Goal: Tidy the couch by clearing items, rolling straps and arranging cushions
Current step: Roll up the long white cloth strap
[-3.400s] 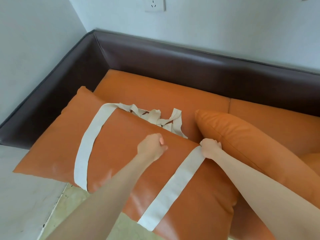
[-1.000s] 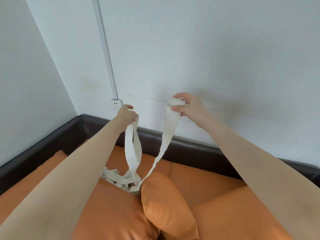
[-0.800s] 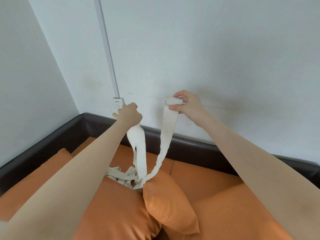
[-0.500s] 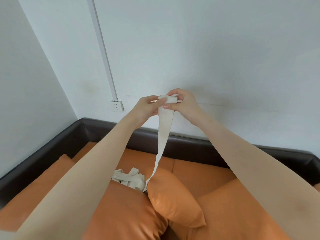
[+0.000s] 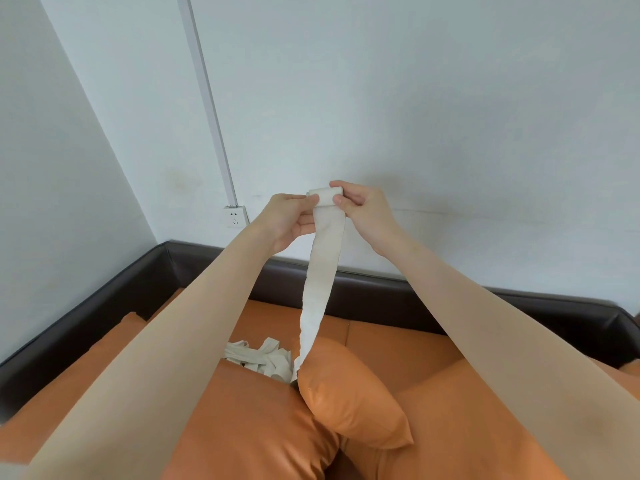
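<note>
The right hand (image 5: 363, 211) pinches the small rolled end of the cream strap (image 5: 320, 282) held up before the wall, and the left hand (image 5: 289, 220) grips the strap just beside it. The strap hangs down to a heap (image 5: 261, 358) on the couch (image 5: 433, 358), its lower end hidden between 2 orange cushions (image 5: 349, 396). The left forearm covers part of the heap.

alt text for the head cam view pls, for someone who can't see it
Two bare hands hold up a cream strap, the right hand and left hand pinching its rolled top end. The strap hangs to a loose heap between two orange cushions on a couch in a white-walled corner.
</note>
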